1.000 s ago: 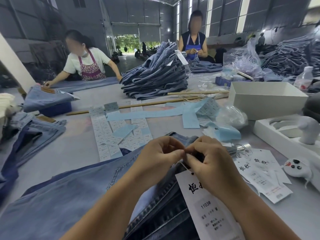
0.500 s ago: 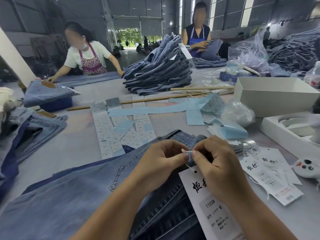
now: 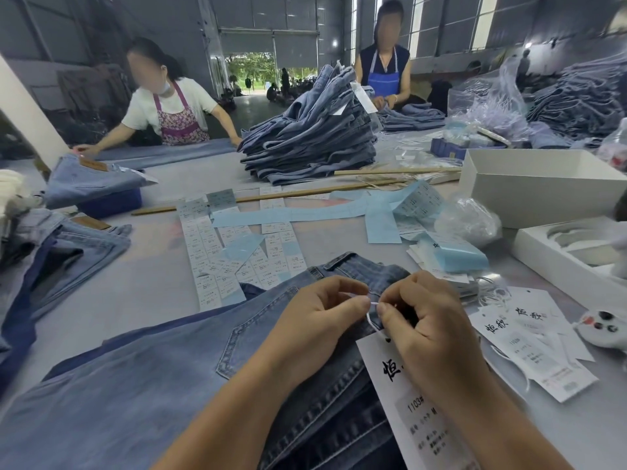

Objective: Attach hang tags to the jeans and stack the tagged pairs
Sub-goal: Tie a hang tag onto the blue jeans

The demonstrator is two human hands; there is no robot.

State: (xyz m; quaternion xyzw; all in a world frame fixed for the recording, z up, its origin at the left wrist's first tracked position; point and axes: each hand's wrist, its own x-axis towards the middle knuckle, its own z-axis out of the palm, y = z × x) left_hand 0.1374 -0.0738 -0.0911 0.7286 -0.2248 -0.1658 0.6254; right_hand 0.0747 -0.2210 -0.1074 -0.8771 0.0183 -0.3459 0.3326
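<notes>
A pair of blue jeans (image 3: 142, 378) lies flat across the near table, waistband toward the right. My left hand (image 3: 319, 320) and my right hand (image 3: 424, 320) meet over the waistband, each pinching an end of a thin white tag string (image 3: 372, 305) between thumb and forefinger. From the string hangs a white hang tag (image 3: 417, 412) with black characters, lying on the jeans under my right wrist. Loose hang tags (image 3: 529, 344) lie on the table to the right. A tall stack of folded jeans (image 3: 312, 137) stands farther back.
Sheets of small labels (image 3: 234, 249) and blue paper strips (image 3: 291, 215) cover the table's middle. A white box (image 3: 543, 184), a white tray (image 3: 570, 252) and a white game controller (image 3: 604, 329) sit at right. More jeans (image 3: 68, 239) lie left. Two people work across the table.
My hands have drawn slightly apart, and a short length of white string now shows between the fingertips. The view has tilted up a little.
</notes>
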